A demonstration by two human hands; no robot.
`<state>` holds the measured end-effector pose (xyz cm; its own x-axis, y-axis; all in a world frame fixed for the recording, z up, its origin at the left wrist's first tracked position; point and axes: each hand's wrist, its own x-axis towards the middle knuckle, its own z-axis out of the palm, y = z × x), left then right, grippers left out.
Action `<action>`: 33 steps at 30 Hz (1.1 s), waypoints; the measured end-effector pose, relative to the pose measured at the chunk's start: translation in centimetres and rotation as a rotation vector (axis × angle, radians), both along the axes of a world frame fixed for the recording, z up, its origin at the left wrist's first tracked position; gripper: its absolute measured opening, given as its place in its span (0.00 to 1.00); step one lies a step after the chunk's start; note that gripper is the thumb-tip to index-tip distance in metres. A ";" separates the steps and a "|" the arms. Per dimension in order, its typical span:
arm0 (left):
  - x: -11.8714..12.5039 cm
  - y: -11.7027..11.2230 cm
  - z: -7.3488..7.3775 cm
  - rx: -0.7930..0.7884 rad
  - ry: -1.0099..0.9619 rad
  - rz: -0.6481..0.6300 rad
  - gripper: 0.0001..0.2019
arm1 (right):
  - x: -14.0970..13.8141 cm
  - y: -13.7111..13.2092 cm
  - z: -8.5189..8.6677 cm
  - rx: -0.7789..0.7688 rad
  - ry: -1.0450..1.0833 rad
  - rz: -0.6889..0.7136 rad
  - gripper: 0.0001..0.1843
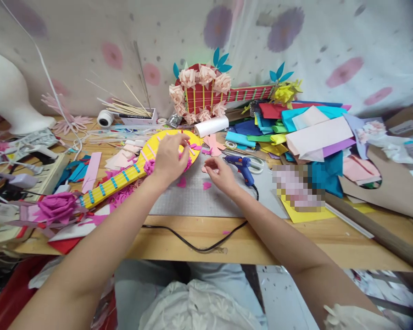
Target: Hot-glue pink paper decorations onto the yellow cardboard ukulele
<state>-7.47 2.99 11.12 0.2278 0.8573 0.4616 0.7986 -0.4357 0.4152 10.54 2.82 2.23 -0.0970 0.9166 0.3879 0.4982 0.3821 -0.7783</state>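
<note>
A yellow paper-craft guitar (128, 176) with blue bands on its neck and magenta flowers along its edge lies slantwise on the table. My left hand (172, 158) is over its round body, fingers curved and thumb apart; whether the fingertips touch the surface is unclear. Small magenta paper petals (194, 146) lie by those fingertips. To the right, my right hand (222, 174) hovers above the grey cutting mat (206, 204) with thumb and fingers pinched together. What the pinch holds, if anything, is too small to make out. A blue glue gun (242, 167) lies just beyond this hand.
A red guitar with pale pink roses (206, 98) stands at the back. Coloured paper sheets (316, 133) are piled on the right, near a long brown tube (375, 231). The glue gun's black cord (196, 249) loops along the front edge. Scissors (257, 165) rest behind the glue gun.
</note>
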 end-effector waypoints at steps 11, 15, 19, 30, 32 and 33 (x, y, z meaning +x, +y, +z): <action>4.2 -2.7 -10.7 -0.205 -0.070 -0.185 0.16 | 1.9 -2.1 -2.0 -0.147 -0.310 0.073 0.10; 4.0 -2.4 -11.1 -0.237 -0.157 -0.174 0.18 | 1.6 -2.1 -2.1 -0.215 -0.205 0.077 0.13; 3.8 -2.4 -11.1 -0.270 -0.210 -0.180 0.20 | 1.6 -2.3 -2.2 -0.217 -0.027 0.079 0.15; 4.0 -2.3 -11.2 -0.337 -0.300 -0.158 0.20 | 1.4 -1.6 -2.6 -0.281 0.256 0.013 0.21; 4.0 -2.2 -11.4 -0.352 -0.330 -0.154 0.20 | 1.5 -1.5 -2.6 -0.288 0.278 -0.005 0.22; 4.0 -2.1 -11.5 -0.370 -0.357 -0.150 0.20 | 1.5 -1.5 -2.6 -0.286 0.285 -0.006 0.22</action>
<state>-3.42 0.92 -0.37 0.2447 0.9475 0.2060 0.5195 -0.3075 0.7972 12.00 1.34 -0.36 -0.0167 0.9917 0.1278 0.2491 0.1279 -0.9600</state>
